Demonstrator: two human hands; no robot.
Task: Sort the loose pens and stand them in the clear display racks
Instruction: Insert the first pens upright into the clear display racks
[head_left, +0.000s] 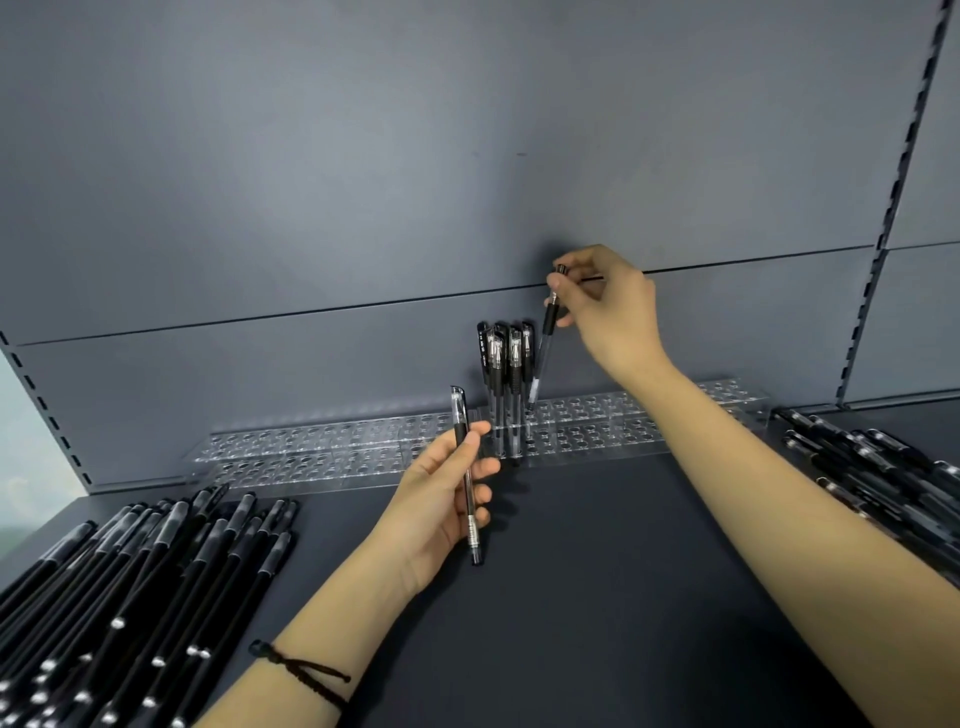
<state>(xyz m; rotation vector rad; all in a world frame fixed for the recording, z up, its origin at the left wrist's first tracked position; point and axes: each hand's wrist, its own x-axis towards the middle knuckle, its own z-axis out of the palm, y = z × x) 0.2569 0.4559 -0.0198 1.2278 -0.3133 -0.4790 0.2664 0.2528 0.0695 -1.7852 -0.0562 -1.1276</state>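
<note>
- The right hand (608, 306) pinches the top end of a slim black-and-clear gel pen (545, 338) in its fingertips, so the shaft hangs nearly upright for aiming.
- Its lower tip meets the clear acrylic perforated rack (597, 410) just right of the cluster of standing black pens (506, 374), probably to fill the holes in order.
- In front of the rack, the left hand (441, 499) curls round a second capped black pen (466, 467), cap up, seemingly queued.
- A heap of loose black pens (130, 597) lies front-left of the rack, a second heap (883, 478) to its right, both within reach.
</note>
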